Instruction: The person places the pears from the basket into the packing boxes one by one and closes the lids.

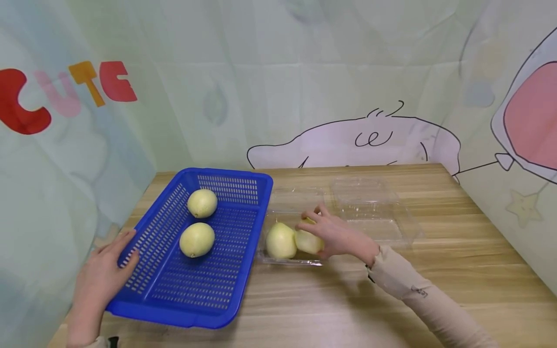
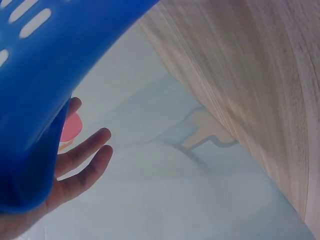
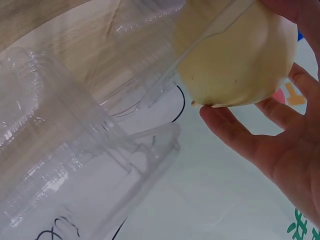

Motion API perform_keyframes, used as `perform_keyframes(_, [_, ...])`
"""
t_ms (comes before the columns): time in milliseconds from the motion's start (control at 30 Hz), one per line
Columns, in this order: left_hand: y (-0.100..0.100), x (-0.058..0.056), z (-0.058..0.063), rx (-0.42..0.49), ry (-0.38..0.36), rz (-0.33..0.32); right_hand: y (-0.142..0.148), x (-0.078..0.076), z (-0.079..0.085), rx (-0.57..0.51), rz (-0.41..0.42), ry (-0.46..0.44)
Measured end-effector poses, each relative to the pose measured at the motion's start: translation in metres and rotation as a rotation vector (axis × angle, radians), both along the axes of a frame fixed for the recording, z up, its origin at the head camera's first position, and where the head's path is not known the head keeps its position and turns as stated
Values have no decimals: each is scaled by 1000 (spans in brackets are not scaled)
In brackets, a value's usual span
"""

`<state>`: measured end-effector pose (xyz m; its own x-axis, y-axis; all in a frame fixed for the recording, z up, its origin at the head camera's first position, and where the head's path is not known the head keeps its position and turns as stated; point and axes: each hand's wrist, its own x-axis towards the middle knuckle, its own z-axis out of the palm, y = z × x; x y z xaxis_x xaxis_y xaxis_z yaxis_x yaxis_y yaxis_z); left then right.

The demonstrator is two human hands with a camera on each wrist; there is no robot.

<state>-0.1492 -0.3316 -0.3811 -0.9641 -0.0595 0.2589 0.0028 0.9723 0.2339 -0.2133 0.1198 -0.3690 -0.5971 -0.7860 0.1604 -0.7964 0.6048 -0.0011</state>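
Observation:
My right hand (image 1: 335, 234) grips a pale yellow-green melon (image 1: 308, 241) from above, fingers spread round its sides. In the right wrist view, fingertips (image 3: 225, 122) press against the melon (image 3: 235, 60) near its stem end. Beside it, a second melon (image 1: 281, 240) with a short stem sits in a clear plastic clamshell box (image 1: 291, 262), and the held melon overlaps the same box. My left hand (image 1: 102, 268) holds the left rim of a blue plastic basket (image 1: 249, 270), thumb over the rim and fingers outside. Two more melons (image 1: 202, 203) lie in the basket.
Another clear clamshell box (image 1: 378, 227) stands with its lid up to the right of the first. Everything stands on a wood-grain table (image 1: 461, 270). A printed cloth backdrop (image 1: 209, 77) rises along the table's back and sides.

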Motion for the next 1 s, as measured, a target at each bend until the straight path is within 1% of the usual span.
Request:
perform_keyframes(367, [-3,-2,-1,4,2,-15,-1,11,-3,42,-47,-16])
perform_keyframes(533, [-3,-2,-1,0,-17,-1,-2,16,-4,59,-67,-14])
perform_keyframes(700, [-4,-3,1,-8,-43,17,-5,23,-1,72,-95,-41])
perform_keyframes(833, [-4,-3,0,-9,-28,14,-6,28,0,83,-114,-60])
perform_keyframes(1000, [-6,-3,-2,-3,10,-9,-8,32,-2,86,-133,-73])
